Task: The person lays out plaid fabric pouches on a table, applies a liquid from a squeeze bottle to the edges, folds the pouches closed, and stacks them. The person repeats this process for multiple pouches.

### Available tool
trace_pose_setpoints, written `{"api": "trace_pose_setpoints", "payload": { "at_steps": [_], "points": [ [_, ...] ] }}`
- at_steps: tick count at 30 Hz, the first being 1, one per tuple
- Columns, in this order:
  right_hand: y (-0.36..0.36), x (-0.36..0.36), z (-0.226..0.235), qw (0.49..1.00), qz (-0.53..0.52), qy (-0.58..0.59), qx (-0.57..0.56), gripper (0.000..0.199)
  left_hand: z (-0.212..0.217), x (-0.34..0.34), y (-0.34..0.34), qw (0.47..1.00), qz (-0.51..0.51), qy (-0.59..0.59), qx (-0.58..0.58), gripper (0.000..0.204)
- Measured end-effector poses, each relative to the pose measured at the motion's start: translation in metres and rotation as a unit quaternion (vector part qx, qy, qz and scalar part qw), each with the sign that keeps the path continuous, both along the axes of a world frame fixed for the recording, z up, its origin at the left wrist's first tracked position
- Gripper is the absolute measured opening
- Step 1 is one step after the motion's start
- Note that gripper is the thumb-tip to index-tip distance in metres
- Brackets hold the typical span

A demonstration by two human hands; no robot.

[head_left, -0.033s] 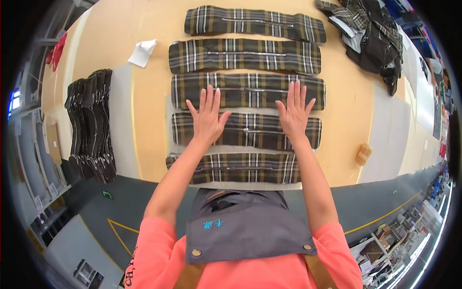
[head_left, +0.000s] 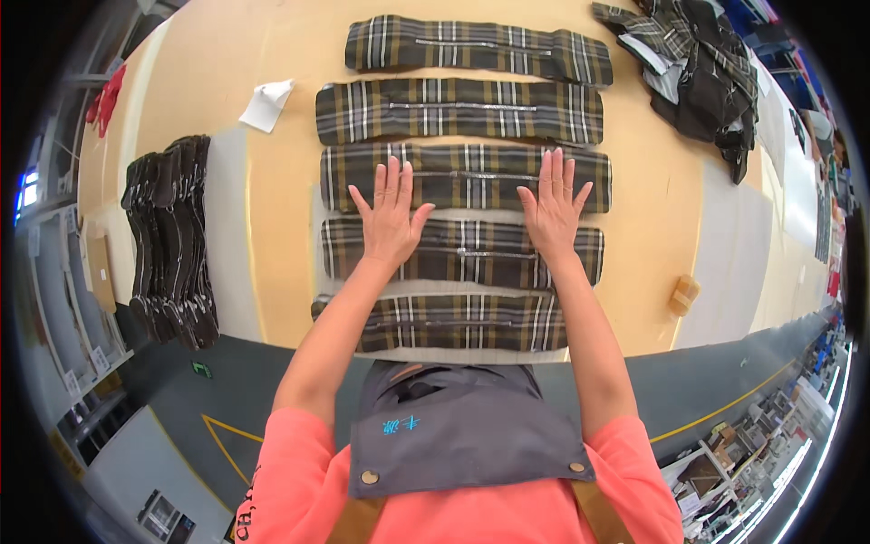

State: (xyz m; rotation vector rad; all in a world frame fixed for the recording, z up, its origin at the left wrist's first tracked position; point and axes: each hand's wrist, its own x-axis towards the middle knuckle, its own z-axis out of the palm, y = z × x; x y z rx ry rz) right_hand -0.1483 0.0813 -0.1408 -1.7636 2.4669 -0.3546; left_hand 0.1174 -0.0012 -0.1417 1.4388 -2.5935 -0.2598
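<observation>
Left hand (head_left: 390,218) and right hand (head_left: 551,210), fingers spread open and flat, gripping nothing, pressed palm-down across the third plaid fabric strip (head_left: 462,177) and fourth plaid fabric strip (head_left: 458,249) of five laid in parallel rows on a tan worktable (head_left: 281,208). Stack of dark fabric pieces (head_left: 170,240) at the table's left edge, white paper (head_left: 267,104) beyond it, heap of plaid cloth (head_left: 698,68) at far right, small wooden block (head_left: 684,295) near the right edge.
</observation>
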Motion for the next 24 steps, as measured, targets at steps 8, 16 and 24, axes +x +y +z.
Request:
{"api": "trace_pose_setpoints", "payload": {
  "at_steps": [8,16,24],
  "points": [
    [-0.033,-0.038,-0.032,1.0,-0.014,-0.006,0.0,0.074,-0.017,-0.006,-0.053,0.998,0.037,-0.03,0.03,0.072],
    [-0.119,-0.083,-0.054,0.998,0.0,0.033,0.054,0.073,-0.038,-0.044,-0.149,0.998,0.053,-0.043,0.013,0.071],
    [-0.233,-0.137,-0.03,0.985,0.019,0.152,-0.083,0.069,-0.032,-0.08,-0.257,0.99,0.007,-0.082,-0.115,0.071]
  ]
}}
